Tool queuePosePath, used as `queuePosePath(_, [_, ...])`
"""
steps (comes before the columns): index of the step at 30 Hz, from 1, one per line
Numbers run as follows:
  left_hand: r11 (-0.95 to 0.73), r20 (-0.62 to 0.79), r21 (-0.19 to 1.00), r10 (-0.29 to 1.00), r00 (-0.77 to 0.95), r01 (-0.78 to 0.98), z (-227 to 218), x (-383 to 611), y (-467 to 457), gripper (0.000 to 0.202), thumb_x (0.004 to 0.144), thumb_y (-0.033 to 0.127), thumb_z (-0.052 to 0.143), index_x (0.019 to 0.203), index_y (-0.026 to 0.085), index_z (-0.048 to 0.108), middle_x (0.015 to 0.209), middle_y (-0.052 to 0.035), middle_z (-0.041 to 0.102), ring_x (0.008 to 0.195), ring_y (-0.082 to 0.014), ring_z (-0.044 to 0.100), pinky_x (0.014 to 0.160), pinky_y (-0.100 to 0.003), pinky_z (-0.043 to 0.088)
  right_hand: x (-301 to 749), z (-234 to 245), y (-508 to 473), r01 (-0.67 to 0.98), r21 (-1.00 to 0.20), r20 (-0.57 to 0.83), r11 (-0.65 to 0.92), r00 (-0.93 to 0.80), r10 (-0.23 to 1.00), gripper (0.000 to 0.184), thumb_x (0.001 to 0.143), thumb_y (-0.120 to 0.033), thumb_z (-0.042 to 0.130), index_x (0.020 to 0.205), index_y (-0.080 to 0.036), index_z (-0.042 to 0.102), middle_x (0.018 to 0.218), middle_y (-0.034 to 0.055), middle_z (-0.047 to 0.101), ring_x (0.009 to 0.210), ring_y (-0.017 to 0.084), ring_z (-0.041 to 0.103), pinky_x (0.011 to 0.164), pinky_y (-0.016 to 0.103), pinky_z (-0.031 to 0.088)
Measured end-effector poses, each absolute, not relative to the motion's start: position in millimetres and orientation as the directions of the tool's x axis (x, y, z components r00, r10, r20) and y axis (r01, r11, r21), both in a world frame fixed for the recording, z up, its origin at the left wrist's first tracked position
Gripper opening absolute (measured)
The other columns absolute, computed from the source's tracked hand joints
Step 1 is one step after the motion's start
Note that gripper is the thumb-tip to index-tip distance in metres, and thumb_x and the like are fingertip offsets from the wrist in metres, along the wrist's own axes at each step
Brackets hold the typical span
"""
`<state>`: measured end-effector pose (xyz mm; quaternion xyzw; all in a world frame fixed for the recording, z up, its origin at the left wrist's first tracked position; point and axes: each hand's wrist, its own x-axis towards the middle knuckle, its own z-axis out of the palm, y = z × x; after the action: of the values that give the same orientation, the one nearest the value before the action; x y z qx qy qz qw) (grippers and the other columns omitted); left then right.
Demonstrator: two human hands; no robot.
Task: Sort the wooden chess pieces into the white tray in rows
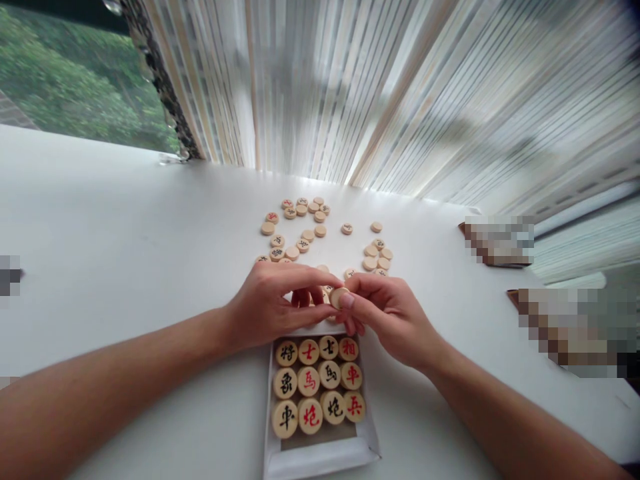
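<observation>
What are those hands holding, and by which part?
A round wooden chess piece, pinched at its edge between fingers of the right hand; the left hand seems to touch it too, above the box.

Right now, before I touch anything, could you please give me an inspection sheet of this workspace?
Surface: white table, smooth and plain.
Job's things: shallow white box holding twelve lettered wooden discs in three rows of four; one held disc above the box's far end.
Clutter: loose discs scattered on the table beyond the hands; two blurred-out items at the right.
Grippers: right hand pinches the held disc; left hand reaches to it, grip unclear.
Cables: nothing seen.
Surroundings: striped curtain behind the table; window with greenery at the far left.
</observation>
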<state>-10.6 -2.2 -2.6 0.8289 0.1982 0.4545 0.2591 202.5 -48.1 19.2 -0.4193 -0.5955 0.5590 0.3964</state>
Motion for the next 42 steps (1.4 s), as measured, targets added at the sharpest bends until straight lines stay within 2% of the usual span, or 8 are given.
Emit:
queuePosePath(7, [-0.789, 0.659, 0.611, 0.552, 0.51, 0.063, -2.7, -10.7, -1.7, 0.019, 0.088, 0.02, 0.086, 0.105, 0.014, 0.081, 0.071, -0.0008, 0.078, 0.053, -0.0087, 0.065, 0.056, -0.018, 0.056, 205.0, 19.0, -49.0, 0.08, -0.996, 0.018, 0.049, -0.347, 0.938, 0.039, 0.094, -0.051, 0.078, 0.077, -0.016, 0.072, 0.064, 0.0017, 0.069, 0.054, 0.011, 0.058, 0.053, 0.023, 0.045])
queuePosePath(13, [-0.788, 0.664, 0.613, 0.551, 0.506, 0.055, -1.0, -10.7, -1.9, 0.019, 0.087, 0.02, 0.086, 0.104, 0.013, 0.081, 0.071, -0.001, 0.078, 0.053, -0.0087, 0.065, 0.056, -0.017, 0.055, 204.9, 20.2, -47.2, 0.02, -1.0, 0.009, 0.017, -0.361, 0.933, 0.032, 0.088, -0.043, 0.086, 0.076, -0.017, 0.072, 0.063, 0.0003, 0.068, 0.054, 0.011, 0.057, 0.052, 0.022, 0.046])
queuePosePath(21, [-0.78, 0.646, 0.619, 0.572, 0.506, 0.091, -2.8, -11.2, -3.2, 0.017, 0.088, 0.02, 0.085, 0.104, 0.013, 0.08, 0.069, 0.001, 0.076, 0.053, -0.0075, 0.063, 0.057, -0.016, 0.055, 201.9, 16.1, -49.1, -0.059, -0.996, -0.039, -0.063, -0.338, 0.94, 0.028, 0.077, -0.029, 0.096, 0.079, -0.015, 0.072, 0.066, -0.001, 0.066, 0.057, 0.009, 0.053, 0.052, 0.019, 0.04])
queuePosePath(25, [-0.789, 0.664, 0.611, 0.555, 0.501, 0.065, -3.3, -11.2, -2.2, 0.02, 0.087, 0.018, 0.086, 0.104, 0.011, 0.08, 0.07, 0.0006, 0.076, 0.053, -0.0066, 0.063, 0.057, -0.015, 0.055, 205.1, 16.9, -47.7, -0.035, -0.999, -0.025, -0.041, -0.37, 0.929, 0.025, 0.085, -0.034, 0.09, 0.081, -0.015, 0.073, 0.066, 0.0004, 0.068, 0.057, 0.009, 0.057, 0.054, 0.019, 0.045])
queuePosePath(30, [-0.783, 0.66, 0.618, 0.564, 0.496, 0.067, -3.1, -10.0, -1.1, 0.021, 0.085, 0.014, 0.087, 0.104, 0.01, 0.08, 0.068, 0.0011, 0.075, 0.053, -0.0062, 0.063, 0.058, -0.014, 0.055, 207.3, 17.6, -46.0, -0.02, -1.0, 0.013, 0.006, -0.364, 0.931, 0.032, 0.094, -0.043, 0.081, 0.082, -0.014, 0.075, 0.07, 0.003, 0.073, 0.057, 0.009, 0.061, 0.054, 0.018, 0.049])
queuePosePath(33, [-0.759, 0.644, 0.65, 0.578, 0.5, 0.039, -3.4, -9.4, -1.4, 0.022, 0.084, 0.012, 0.086, 0.105, 0.01, 0.08, 0.071, 0.0004, 0.076, 0.054, -0.0064, 0.064, 0.057, -0.014, 0.057, 205.8, 17.6, -46.2, -0.001, -0.999, 0.039, 0.041, -0.33, 0.943, 0.03, 0.094, -0.04, 0.082, 0.081, -0.014, 0.075, 0.069, 0.0026, 0.073, 0.055, 0.008, 0.06, 0.053, 0.017, 0.049])
queuePosePath(37, [-0.667, 0.579, 0.745, 0.654, 0.487, 0.01, -4.0, -9.4, -0.8, 0.031, 0.083, 0.016, 0.088, 0.112, 0.009, 0.077, 0.084, -0.0038, 0.077, 0.059, -0.0086, 0.067, 0.053, -0.016, 0.058, 204.3, 17.6, -46.9, -0.003, -0.99, 0.138, 0.143, -0.287, 0.948, 0.02, 0.097, -0.033, 0.079, 0.088, -0.015, 0.078, 0.067, 0.0013, 0.073, 0.053, 0.007, 0.061, 0.052, 0.016, 0.051])
queuePosePath(42, [-0.596, 0.525, 0.803, 0.727, 0.442, 0.026, -2.4, -8.2, 0.1, 0.011, 0.086, 0.014, 0.084, 0.095, 0.01, 0.078, 0.08, -0.0038, 0.076, 0.063, -0.0102, 0.07, 0.056, -0.018, 0.059, 204.2, 16.4, -47.3, 0.019, -0.982, 0.174, 0.186, -0.268, 0.948, 0.012, 0.098, -0.026, 0.075, 0.096, -0.017, 0.081, 0.074, 0.0025, 0.077, 0.055, 0.008, 0.066, 0.052, 0.015, 0.054])
